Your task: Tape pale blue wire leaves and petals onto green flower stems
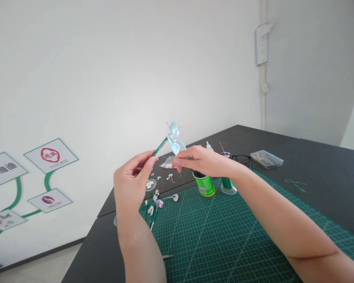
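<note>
Pinched between the thumb and fingers of my left hand (134,177) is a green stem (160,147), tilted up to the right. Pale blue petals (173,137) sit at its top end. My right hand (194,159) is just right of the stem, below the lowest petal, with its thumb and fingertips pressed together. Whatever those fingertips hold, if anything, is too small to make out. Both hands are raised above the table.
A green cutting mat (212,232) covers the near table. Small flowers on stems (159,203) lie at its left. Behind are a green can (204,185), a green spool (228,186), glasses (243,159), a clear box (266,158) and a plastic bag (167,162).
</note>
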{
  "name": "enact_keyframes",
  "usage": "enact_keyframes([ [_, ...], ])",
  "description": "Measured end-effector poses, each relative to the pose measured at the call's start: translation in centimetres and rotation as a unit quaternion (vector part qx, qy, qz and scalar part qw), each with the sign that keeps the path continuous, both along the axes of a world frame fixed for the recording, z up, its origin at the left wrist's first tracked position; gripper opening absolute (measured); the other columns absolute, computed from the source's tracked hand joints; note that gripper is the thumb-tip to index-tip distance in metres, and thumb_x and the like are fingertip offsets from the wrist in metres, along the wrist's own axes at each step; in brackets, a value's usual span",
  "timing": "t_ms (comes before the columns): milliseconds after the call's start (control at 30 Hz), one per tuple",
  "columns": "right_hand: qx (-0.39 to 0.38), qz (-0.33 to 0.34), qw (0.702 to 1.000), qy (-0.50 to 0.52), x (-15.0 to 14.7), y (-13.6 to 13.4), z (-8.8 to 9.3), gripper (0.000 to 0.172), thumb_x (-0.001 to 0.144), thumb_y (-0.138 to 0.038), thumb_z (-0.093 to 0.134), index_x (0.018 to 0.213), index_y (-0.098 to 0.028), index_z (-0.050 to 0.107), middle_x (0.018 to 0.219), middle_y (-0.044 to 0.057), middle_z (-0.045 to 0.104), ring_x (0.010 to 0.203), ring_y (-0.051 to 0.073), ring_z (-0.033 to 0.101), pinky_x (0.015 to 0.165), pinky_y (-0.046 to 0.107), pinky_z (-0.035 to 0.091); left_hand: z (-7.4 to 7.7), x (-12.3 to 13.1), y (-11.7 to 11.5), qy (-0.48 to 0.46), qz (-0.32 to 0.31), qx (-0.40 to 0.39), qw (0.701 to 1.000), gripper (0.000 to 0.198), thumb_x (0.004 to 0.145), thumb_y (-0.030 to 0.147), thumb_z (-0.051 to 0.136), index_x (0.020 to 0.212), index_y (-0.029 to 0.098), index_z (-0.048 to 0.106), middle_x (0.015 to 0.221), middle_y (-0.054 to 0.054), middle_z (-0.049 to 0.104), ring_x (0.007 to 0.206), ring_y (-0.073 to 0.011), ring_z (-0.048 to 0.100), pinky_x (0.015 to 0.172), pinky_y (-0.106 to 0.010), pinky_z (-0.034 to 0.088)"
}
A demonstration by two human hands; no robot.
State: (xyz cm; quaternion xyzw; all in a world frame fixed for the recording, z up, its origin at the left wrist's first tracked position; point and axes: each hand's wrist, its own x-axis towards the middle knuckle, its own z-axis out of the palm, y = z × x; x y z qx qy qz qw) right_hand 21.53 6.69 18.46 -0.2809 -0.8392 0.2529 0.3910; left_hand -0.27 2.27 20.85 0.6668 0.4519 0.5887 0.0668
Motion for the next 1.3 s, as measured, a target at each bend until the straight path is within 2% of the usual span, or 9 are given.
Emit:
enact_keyframes([
  [67,0.007,-0.096,0.994,-0.059,1.1,0.8,0.0,0.033,0.103,-0.034,0.053,0.082,-0.02,0.075,0.086,0.003,0.076,0.065,0.014,0.056,0.062,0.03,0.04,0.1,-0.4,0.0,-0.041,0.027,0.037,0.998,0.021,0.085,0.034,0.079,0.102,0.023,0.086,0.088,-0.004,0.084,0.074,-0.0154,0.074,0.065,-0.024,0.059],
  [200,0.028,-0.262,0.953,-0.152,3.0,2.4,0.0,0.034,0.1,-0.027,0.053,0.072,-0.019,0.072,0.069,0.004,0.069,0.055,0.015,0.049,0.06,0.031,0.036,0.6,-1.3,0.1,-0.119,0.082,0.148,0.978,0.023,0.08,0.028,0.081,0.1,0.019,0.086,0.082,-0.004,0.082,0.066,-0.0132,0.068,0.057,-0.023,0.052],
  [333,0.038,-0.34,0.926,-0.159,4.5,4.0,-0.1,0.033,0.096,-0.022,0.053,0.067,-0.018,0.069,0.07,0.009,0.068,0.064,0.019,0.056,0.064,0.033,0.033,1.1,-2.4,0.1,-0.192,0.132,0.23,0.945,0.025,0.075,0.021,0.08,0.1,0.018,0.086,0.079,-0.004,0.081,0.06,-0.0129,0.061,0.052,-0.025,0.044],
  [467,0.022,-0.398,0.904,-0.151,6.7,5.9,-0.8,0.031,0.095,-0.023,0.052,0.076,-0.019,0.075,0.075,0.009,0.071,0.069,0.022,0.06,0.064,0.032,0.035,1.4,-3.1,-0.1,-0.241,0.133,0.297,0.914,0.029,0.068,0.015,0.076,0.096,0.016,0.086,0.076,-0.004,0.078,0.057,-0.0115,0.058,0.048,-0.024,0.039],
  [667,-0.031,-0.46,0.878,-0.127,11.2,9.4,-2.7,0.031,0.094,-0.026,0.053,0.089,-0.017,0.083,0.077,0.009,0.075,0.072,0.022,0.065,0.064,0.032,0.04,1.5,-3.2,-0.2,-0.235,0.162,0.302,0.909,0.033,0.067,0.019,0.071,0.097,0.016,0.085,0.076,-0.002,0.076,0.056,-0.0109,0.054,0.048,-0.025,0.038],
  [867,-0.095,-0.49,0.86,-0.11,14.8,12.4,-6.5,0.029,0.102,-0.027,0.055,0.103,-0.015,0.082,0.097,0.011,0.079,0.09,0.023,0.07,0.074,0.03,0.049,1.8,-2.7,0.1,-0.256,0.134,0.322,0.902,0.032,0.064,0.015,0.07,0.093,0.013,0.085,0.072,-0.002,0.074,0.053,-0.0102,0.053,0.045,-0.024,0.035],
  [1033,-0.157,-0.483,0.853,-0.119,16.5,14.1,-10.1,0.026,0.104,-0.039,0.065,0.115,-0.016,0.072,0.118,0.008,0.072,0.103,0.022,0.071,0.091,0.04,0.06,1.8,-2.4,0.1,-0.252,0.158,0.319,0.9,0.033,0.065,0.018,0.068,0.094,0.014,0.085,0.072,-0.001,0.072,0.056,-0.0112,0.056,0.046,-0.024,0.034],
  [1167,-0.192,-0.478,0.847,-0.131,17.2,14.7,-12.4,0.028,0.104,-0.038,0.066,0.123,-0.018,0.07,0.128,0.01,0.069,0.109,0.024,0.07,0.093,0.042,0.061,1.8,-2.5,0.1,-0.241,0.195,0.309,0.899,0.037,0.067,0.025,0.065,0.097,0.015,0.083,0.077,-0.002,0.072,0.058,-0.0124,0.056,0.046,-0.025,0.035],
  [1300,-0.209,-0.483,0.838,-0.145,17.3,14.6,-13.6,0.029,0.103,-0.038,0.067,0.124,-0.018,0.07,0.13,0.01,0.069,0.111,0.025,0.069,0.093,0.041,0.061,1.7,-2.7,0.1,-0.24,0.19,0.305,0.902,0.034,0.067,0.026,0.065,0.093,0.015,0.082,0.08,-0.002,0.073,0.058,-0.0115,0.055,0.047,-0.025,0.035],
])
